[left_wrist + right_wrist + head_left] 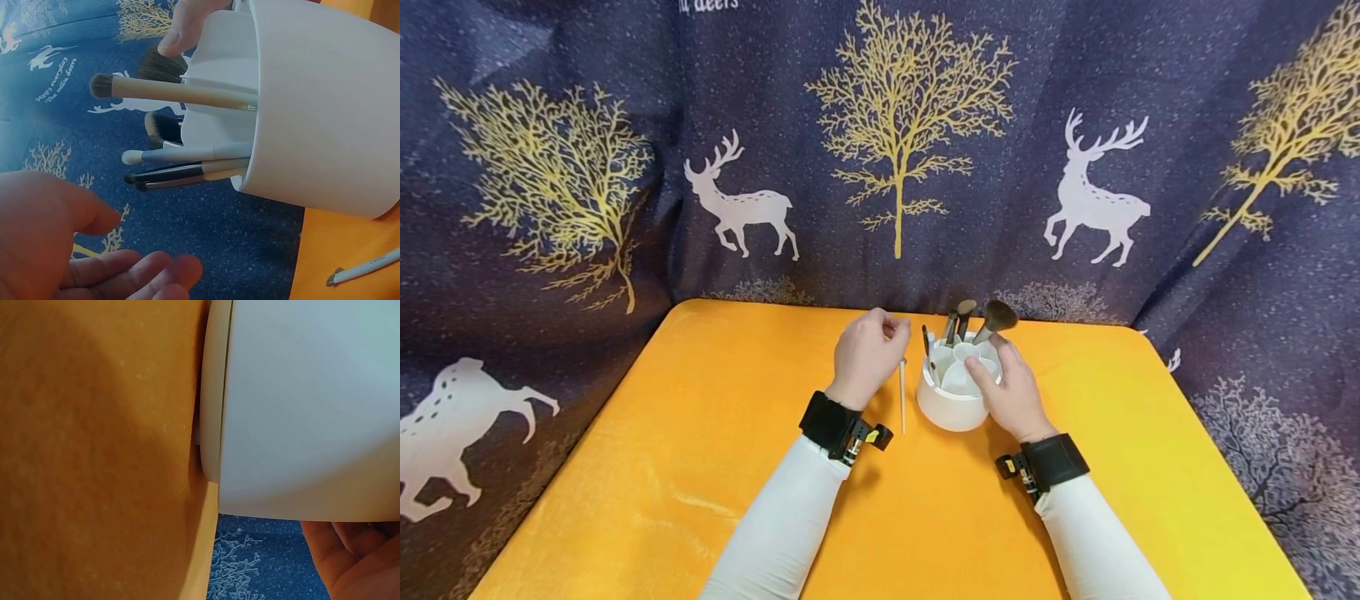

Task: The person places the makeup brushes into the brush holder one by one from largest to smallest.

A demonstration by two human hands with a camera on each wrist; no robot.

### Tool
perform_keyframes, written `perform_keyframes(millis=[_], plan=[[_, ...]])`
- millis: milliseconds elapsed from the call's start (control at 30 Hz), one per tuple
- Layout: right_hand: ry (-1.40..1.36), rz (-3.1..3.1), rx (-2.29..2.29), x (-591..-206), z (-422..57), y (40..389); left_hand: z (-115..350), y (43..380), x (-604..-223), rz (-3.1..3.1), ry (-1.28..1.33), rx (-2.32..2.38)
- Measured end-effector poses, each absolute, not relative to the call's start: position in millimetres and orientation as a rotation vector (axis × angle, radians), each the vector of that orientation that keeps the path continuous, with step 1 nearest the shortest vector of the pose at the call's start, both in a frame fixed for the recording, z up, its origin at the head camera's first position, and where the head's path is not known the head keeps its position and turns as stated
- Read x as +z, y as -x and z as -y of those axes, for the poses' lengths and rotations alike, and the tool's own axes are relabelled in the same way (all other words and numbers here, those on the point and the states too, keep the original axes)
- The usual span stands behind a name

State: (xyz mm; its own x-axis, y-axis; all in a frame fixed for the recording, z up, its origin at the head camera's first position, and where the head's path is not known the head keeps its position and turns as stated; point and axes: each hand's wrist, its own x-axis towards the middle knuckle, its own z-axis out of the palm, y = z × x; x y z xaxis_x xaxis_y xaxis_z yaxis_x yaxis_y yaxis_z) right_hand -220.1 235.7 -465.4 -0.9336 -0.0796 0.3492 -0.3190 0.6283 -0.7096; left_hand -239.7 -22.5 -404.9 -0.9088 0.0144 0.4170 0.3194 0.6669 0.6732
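Observation:
A round white makeup brush holder with petal-shaped compartments stands on the table. My right hand grips its right side, with the thumb over the rim and the fingers round the outside wall. Several makeup brushes stand in the holder, bristles up, among them a large fluffy brush at the back right. Just left of the holder is my left hand; in the left wrist view its loosely curled fingers hold nothing. One thin makeup brush lies on the table between the left hand and the holder.
An orange-yellow cloth covers the table. Behind it hangs a dark blue curtain printed with trees and white deer. The holder stands near the table's far edge.

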Motion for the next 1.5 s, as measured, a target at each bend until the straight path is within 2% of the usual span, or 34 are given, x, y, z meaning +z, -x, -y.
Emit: perform_keyframes(millis=[1500], plan=[[-0.329, 2.541, 1.225, -468, -236, 222, 25, 266, -456, 2.798, 0.117, -0.957]])
